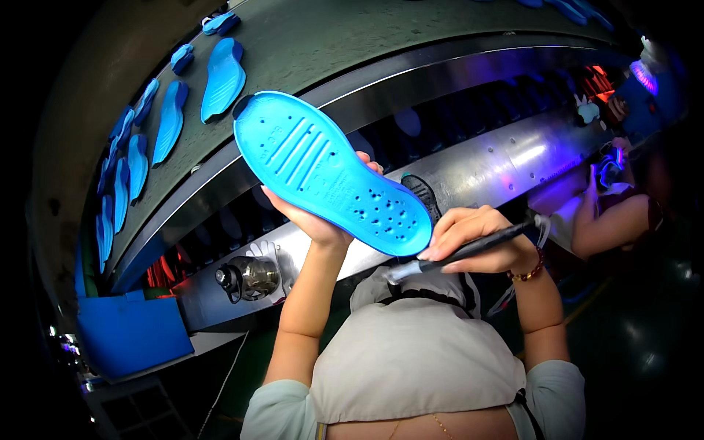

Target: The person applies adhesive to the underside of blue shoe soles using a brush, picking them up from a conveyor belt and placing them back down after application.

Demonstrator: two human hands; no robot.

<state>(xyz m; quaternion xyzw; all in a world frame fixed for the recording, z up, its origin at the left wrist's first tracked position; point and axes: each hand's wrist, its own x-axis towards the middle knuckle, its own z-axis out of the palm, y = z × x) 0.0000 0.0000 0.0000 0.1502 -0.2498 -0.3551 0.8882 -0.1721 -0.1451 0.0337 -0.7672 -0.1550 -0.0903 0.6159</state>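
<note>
A bright blue shoe sole [334,172] is held up at a slant above the metal ledge, its ribbed and pitted face toward me. My left hand [315,218] grips it from beneath around the middle, with fingertips showing past the far edge. In my right hand [480,238] lies a black pen-shaped tool [471,251] with a pale tip pointing left. Thumb and forefinger of that hand meet the sole's lower right end, and the tool's tip sits below that edge, apart from the sole. What the left palm touches is hidden behind the sole.
Several blue soles [224,79] lie on the dark green conveyor belt [308,51] beyond a metal rail. On the metal ledge stand a clear bottle [257,277] and a dark sole [419,191]. A blue box [132,334] is at left; at right a co-worker's arm [612,220] shows.
</note>
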